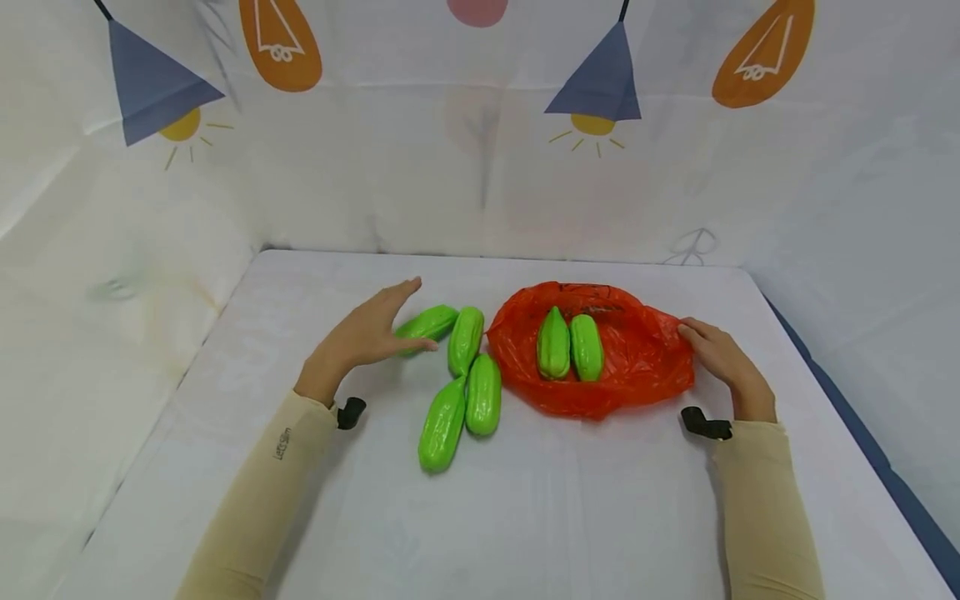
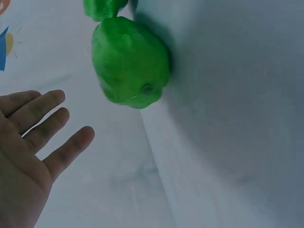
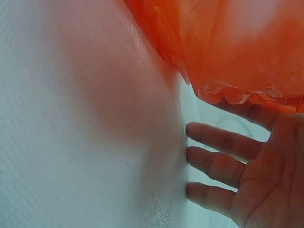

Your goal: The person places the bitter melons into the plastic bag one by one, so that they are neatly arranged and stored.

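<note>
Head view: the red bag under two green gourds is pinched by the right hand, apparently for steadying; the left hand is spread empty near four other gourds.

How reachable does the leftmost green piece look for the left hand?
Likely yes: the left hand is open right beside the leftmost green piece, with nothing visible standing between them.
</note>
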A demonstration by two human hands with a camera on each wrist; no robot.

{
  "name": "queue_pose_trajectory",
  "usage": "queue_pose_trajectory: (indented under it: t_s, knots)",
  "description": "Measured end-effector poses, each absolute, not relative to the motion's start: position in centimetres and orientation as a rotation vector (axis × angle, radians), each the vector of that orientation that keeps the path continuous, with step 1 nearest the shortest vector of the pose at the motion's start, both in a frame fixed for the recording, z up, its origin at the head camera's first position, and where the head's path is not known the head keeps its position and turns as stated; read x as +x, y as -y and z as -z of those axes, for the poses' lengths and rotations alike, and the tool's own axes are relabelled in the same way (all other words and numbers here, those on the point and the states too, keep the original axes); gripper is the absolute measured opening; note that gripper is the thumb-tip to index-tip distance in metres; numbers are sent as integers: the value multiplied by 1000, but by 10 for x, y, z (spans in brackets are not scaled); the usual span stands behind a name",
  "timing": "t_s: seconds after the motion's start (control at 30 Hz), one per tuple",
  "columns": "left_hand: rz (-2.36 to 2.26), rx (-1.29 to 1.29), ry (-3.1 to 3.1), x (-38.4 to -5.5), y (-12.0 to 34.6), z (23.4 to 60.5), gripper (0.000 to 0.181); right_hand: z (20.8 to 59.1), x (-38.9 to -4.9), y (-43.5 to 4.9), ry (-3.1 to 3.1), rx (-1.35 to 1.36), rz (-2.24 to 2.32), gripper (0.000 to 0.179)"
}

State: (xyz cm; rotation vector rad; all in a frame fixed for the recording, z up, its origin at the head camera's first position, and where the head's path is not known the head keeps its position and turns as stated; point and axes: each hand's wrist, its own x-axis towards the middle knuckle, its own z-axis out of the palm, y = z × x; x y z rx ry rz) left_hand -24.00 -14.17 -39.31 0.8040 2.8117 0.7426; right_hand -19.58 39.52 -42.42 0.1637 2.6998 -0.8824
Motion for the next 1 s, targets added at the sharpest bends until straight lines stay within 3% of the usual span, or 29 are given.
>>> queue_pose_trajectory:
  t_s: [0.13, 0.4, 0.73, 1.0]
  knots:
    - [-726, 784, -2748, -236, 144, 411, 111, 425, -196, -392, -2708, 145, 886, 70]
    - [-642, 932, -2737, -234, 144, 428, 88, 424, -196, -390, -2701, 168, 869, 72]
    - [-686, 832, -2753, -238, 139, 427, 103, 420, -194, -393, -2705, 177, 853, 72]
    - [-628, 803, -2851, -239, 140, 429, 103, 423, -195, -394, -2690, 187, 871, 75]
